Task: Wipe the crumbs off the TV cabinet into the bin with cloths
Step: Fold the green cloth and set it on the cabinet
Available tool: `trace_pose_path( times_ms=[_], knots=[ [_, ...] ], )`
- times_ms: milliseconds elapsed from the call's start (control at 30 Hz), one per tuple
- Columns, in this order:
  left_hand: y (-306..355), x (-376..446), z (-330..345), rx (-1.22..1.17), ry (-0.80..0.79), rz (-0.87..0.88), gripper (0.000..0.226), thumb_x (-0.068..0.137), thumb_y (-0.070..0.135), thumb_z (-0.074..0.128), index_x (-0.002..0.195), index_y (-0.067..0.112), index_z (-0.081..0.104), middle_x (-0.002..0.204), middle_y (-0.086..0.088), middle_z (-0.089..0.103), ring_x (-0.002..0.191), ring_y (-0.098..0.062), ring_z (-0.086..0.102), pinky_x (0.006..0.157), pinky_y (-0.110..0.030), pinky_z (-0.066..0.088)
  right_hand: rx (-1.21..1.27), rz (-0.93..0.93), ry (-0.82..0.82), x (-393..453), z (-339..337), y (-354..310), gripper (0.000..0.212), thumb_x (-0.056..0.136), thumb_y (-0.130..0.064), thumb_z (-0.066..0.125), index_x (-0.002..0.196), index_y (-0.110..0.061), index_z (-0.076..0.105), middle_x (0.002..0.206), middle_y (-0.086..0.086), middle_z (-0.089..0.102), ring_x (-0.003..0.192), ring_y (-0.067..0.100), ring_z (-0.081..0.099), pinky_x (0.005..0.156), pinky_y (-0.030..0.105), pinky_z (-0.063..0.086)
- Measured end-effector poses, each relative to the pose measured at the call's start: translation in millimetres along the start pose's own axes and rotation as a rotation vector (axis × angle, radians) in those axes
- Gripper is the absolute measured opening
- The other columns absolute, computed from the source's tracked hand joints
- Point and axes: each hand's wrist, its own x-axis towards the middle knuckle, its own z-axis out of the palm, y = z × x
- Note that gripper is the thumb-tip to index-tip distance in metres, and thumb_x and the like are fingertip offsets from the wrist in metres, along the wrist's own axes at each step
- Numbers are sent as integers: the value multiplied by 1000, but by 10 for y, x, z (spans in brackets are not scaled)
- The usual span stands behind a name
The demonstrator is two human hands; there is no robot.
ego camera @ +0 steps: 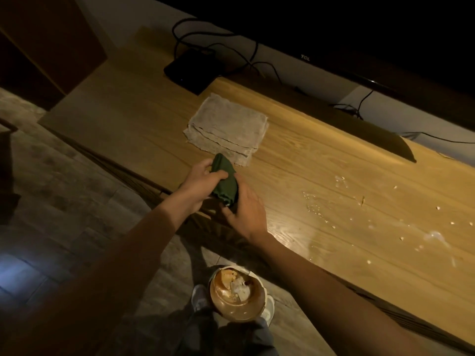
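My left hand (203, 181) grips a folded dark green cloth (225, 185) near the front edge of the wooden TV cabinet (321, 160). My right hand (247, 213) touches the cloth's lower end from the right, fingers spread around it. Just behind the green cloth a folded grey cloth (227, 128) lies flat on the cabinet top. Pale crumbs (401, 223) and wet smears are scattered over the top to the right. On the floor below the cabinet edge, between my feet, stands a round brown bin (237, 294) with scraps inside.
A TV (334, 34) stands along the back of the cabinet on a dark foot (372, 136). A black box (189, 69) with cables sits at the back left. A dark wooden door or cupboard (43, 47) is at far left. Tiled floor lies to the left.
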Motion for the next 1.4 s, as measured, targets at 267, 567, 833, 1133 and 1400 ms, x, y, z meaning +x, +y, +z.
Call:
trace_pose_path(
  times_ms=[267, 567, 833, 1133, 1400],
  knots=[
    [139, -439, 590, -88, -148, -41, 20, 93, 15, 68, 103, 32, 64, 112, -4, 73, 102, -21, 71, 82, -36, 61, 595, 191, 130, -521, -536, 257, 106, 77, -10, 87, 160, -11, 22, 159, 10, 33, 148, 22, 37, 120, 46, 37],
    [119, -1018, 1345, -131, -457, -170, 34, 96, 8, 62, 128, 20, 62, 120, -10, 74, 108, -23, 72, 82, -32, 63, 1210, 413, -126, -1449, -1251, 1024, 117, 80, 21, 70, 163, -34, 7, 123, -31, 64, 120, 4, 66, 91, 31, 59],
    [-92, -1173, 1924, -134, -610, -199, 32, 97, 6, 58, 129, 10, 62, 123, -15, 73, 115, -28, 69, 96, -37, 58, 2064, 539, -18, -2040, -1611, 1410, 68, 85, -12, 59, 152, -15, 48, 153, 29, 45, 142, 45, 45, 113, 56, 44],
    [-586, -824, 2045, 148, -480, -200, 32, 96, 17, 66, 128, 19, 63, 122, -8, 73, 109, -23, 72, 94, -43, 59, 1324, 855, 298, -2167, -1702, 1770, 34, 97, -10, 68, 129, -24, 67, 107, 5, 80, 95, 20, 78, 63, 28, 61],
    [-936, -575, 1979, 343, -250, 38, 16, 95, 15, 68, 109, 20, 72, 103, -2, 77, 102, -22, 73, 78, -31, 62, 1010, 836, 342, -1896, -1379, 1834, 39, 97, -1, 65, 127, -25, 62, 102, 9, 78, 94, 25, 77, 79, 46, 64]
  ],
)
